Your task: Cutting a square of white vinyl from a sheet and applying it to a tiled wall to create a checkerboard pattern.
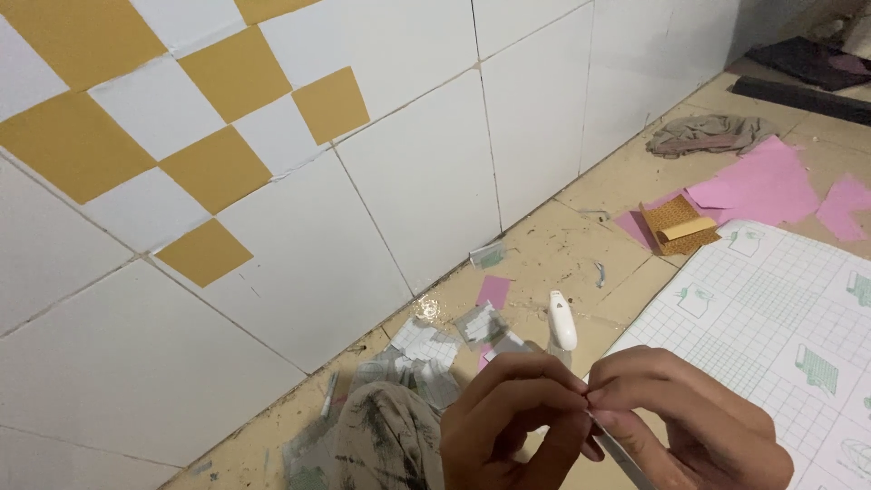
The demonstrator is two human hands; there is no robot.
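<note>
Low in the view, the left hand and right hand meet fingertip to fingertip, pinching a thin pale sheet above the floor, near a white utility knife.

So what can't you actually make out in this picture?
- Head view: the thin sheet pinched between the left hand and the right hand is mostly hidden by the fingers.
- The bottom edge cuts off both wrists and the knee.
- Scraps of backing paper by the wall are too small to read.
- The dark things at top right are cropped and unclear.
</note>
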